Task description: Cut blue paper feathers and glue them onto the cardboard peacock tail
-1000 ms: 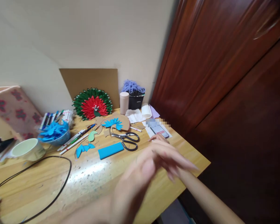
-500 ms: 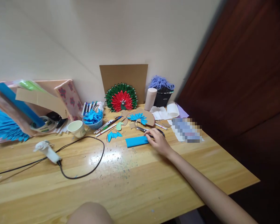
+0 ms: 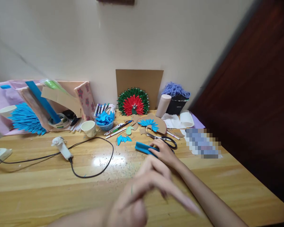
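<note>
Blue strip (image 3: 142,147) in right hand (image 3: 165,154) — beside the scissors (image 3: 163,137) on the counter (image 3: 49,192).
Right fingers closed on the strip's right end; left hand (image 3: 142,190), blurred in foreground — fingers loosely parted, nothing visible held.

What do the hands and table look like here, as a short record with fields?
Right hand: holding one end of a blue rectangular strip
Left hand: blurred, nearer the camera, nothing visible in it
Near right hand: black-handled metal scissors
Surface: pale wooden table
Back: round green-and-red decoration before brown cardboard
</note>
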`<state>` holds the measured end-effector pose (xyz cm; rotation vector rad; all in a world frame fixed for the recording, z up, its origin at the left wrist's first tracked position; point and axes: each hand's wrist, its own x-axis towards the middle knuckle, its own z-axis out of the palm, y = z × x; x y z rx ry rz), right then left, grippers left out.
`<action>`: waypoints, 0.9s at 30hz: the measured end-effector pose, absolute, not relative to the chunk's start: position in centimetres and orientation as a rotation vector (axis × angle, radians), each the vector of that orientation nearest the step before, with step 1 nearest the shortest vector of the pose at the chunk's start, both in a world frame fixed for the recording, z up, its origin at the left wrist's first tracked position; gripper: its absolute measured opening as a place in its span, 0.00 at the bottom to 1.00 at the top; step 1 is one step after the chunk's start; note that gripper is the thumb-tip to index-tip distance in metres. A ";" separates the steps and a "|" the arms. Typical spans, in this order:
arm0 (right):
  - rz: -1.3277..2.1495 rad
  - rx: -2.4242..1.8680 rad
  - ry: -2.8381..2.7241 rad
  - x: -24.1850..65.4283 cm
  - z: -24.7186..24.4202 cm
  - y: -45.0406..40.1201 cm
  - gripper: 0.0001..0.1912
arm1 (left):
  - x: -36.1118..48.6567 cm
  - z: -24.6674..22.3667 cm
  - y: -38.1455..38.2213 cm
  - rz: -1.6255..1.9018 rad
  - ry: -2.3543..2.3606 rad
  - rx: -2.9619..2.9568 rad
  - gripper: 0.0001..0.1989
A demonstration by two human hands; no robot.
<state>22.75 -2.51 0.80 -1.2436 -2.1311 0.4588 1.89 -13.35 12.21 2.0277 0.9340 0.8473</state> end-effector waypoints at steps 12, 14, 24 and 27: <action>0.136 -1.340 -1.833 19.6 1.5 0.1 0.12 | -5.2 0.2 0.6 0.790 1.821 2.207 0.10; 0.108 -1.316 -1.878 18.7 1.3 -1.6 0.11 | -5.2 0.1 0.7 0.781 1.822 2.210 0.09; 0.319 -1.304 -1.987 19.6 0.7 -2.6 0.08 | -5.7 -1.2 0.8 1.028 1.692 1.973 0.05; 0.371 -1.311 -1.928 19.8 1.0 -2.6 0.07 | -5.5 -0.8 0.7 1.226 1.607 1.771 0.08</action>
